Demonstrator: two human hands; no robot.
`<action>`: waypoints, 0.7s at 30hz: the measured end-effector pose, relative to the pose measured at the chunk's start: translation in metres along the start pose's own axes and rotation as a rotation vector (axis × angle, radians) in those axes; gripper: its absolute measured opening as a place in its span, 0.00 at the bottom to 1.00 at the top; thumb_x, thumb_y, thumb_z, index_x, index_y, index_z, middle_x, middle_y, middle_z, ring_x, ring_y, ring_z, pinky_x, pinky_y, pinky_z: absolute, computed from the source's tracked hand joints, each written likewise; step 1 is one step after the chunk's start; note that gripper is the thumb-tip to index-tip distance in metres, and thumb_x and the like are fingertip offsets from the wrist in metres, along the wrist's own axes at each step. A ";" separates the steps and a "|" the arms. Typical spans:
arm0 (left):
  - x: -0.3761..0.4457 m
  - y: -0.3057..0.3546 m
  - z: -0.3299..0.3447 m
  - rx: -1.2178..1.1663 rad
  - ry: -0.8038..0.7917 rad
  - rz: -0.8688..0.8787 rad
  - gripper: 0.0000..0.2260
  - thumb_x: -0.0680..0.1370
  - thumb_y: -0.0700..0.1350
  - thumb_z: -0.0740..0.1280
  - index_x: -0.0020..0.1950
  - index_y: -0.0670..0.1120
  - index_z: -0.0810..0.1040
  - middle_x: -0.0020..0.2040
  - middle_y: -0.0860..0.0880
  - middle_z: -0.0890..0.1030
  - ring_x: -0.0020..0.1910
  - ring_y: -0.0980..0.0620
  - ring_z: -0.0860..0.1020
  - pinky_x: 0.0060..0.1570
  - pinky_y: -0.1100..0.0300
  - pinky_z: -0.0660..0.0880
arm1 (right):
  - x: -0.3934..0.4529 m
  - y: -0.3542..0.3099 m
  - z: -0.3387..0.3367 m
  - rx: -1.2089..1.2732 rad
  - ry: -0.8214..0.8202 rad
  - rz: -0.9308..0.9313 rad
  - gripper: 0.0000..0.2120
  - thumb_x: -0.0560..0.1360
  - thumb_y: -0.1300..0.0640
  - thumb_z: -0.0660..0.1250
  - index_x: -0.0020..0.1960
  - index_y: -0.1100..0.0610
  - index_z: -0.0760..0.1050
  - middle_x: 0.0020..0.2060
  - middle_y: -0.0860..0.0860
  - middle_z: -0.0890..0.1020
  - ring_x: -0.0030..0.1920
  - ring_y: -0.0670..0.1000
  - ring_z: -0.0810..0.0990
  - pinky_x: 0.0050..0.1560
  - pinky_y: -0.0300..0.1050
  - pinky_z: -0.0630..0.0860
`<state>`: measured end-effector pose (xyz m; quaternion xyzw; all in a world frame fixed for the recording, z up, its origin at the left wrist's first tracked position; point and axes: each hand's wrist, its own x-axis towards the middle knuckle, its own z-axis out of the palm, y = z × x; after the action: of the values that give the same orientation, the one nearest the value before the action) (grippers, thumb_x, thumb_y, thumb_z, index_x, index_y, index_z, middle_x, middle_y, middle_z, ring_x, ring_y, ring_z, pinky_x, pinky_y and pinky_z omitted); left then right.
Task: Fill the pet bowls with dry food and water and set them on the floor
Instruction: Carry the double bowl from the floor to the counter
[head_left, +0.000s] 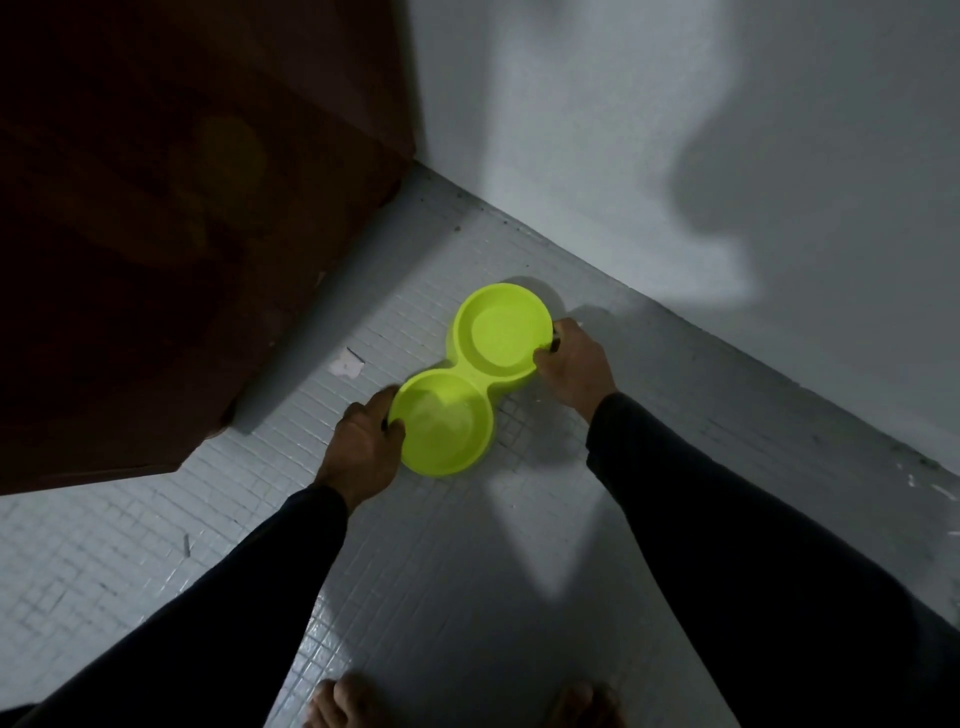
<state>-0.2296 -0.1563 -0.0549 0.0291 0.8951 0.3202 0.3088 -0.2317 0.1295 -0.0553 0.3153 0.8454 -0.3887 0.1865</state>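
Left hand and right hand each grip an opposite end rim of the lime-green double pet bowl, thumbs hooked over the edge. Between the hands, both wells show no dry food. Beneath lies the tiled floor; beyond, a wall and dark wooden cabinet.

Open tiled floor lies nearside; a brown cabinet and wall hem the corner.

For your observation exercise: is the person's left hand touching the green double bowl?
Touching. The head view shows the left hand gripping the rim of the green double bowl, thumb hooked over its near edge.
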 end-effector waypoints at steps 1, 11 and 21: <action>0.001 0.000 0.000 -0.002 0.007 0.000 0.25 0.81 0.52 0.59 0.79 0.49 0.68 0.58 0.35 0.76 0.57 0.35 0.77 0.61 0.46 0.75 | -0.002 0.001 0.000 0.037 0.011 0.019 0.20 0.75 0.56 0.68 0.62 0.66 0.71 0.51 0.63 0.80 0.53 0.63 0.79 0.46 0.51 0.70; 0.018 0.006 -0.023 0.028 0.030 0.087 0.21 0.86 0.50 0.56 0.80 0.53 0.65 0.53 0.42 0.66 0.44 0.48 0.72 0.63 0.53 0.71 | -0.006 0.054 0.018 0.469 0.014 0.054 0.42 0.61 0.44 0.65 0.75 0.49 0.66 0.68 0.57 0.76 0.66 0.63 0.76 0.63 0.68 0.75; 0.031 0.016 -0.039 0.073 0.026 0.190 0.19 0.87 0.43 0.58 0.78 0.52 0.70 0.53 0.40 0.70 0.49 0.49 0.72 0.60 0.59 0.68 | -0.058 0.027 0.007 0.720 0.179 0.104 0.15 0.79 0.36 0.64 0.61 0.41 0.78 0.62 0.45 0.80 0.63 0.48 0.78 0.68 0.58 0.75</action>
<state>-0.2787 -0.1572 -0.0383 0.1208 0.9034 0.3154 0.2640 -0.1701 0.1148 -0.0419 0.4359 0.6503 -0.6221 0.0087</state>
